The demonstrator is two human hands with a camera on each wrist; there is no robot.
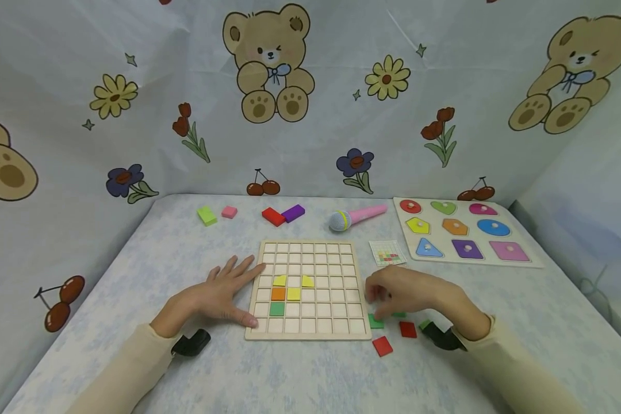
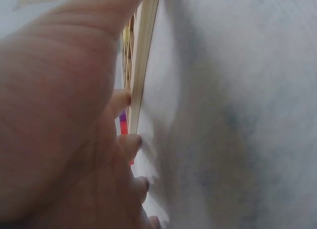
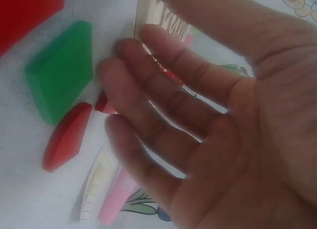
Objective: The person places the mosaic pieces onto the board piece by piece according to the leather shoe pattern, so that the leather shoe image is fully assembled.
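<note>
A wooden grid board [image 1: 308,336] lies in the middle of the table in the head view. Set in its left part are a green square tile [image 1: 276,309], an orange square tile [image 1: 278,294], a yellow square tile [image 1: 293,294] and two yellow round-edged tiles. My left hand [image 1: 226,293] rests with spread fingers at the board's left edge. Beyond the right edge, my right hand [image 1: 401,290] hovers with loosely bent fingers over loose tiles, its thumb close to a green tile [image 1: 376,322]. In the right wrist view, nothing sits between those fingers; a red curved tile [image 3: 67,137] lies beside them.
Red tiles [image 1: 382,346] lie nearer the front. A small pattern card [image 1: 380,248] is behind my right hand. Farther back are a pink toy microphone [image 1: 364,214], a shape puzzle board [image 1: 463,244], a purple block [image 1: 293,213], a red block [image 1: 273,217] and a green block [image 1: 207,215].
</note>
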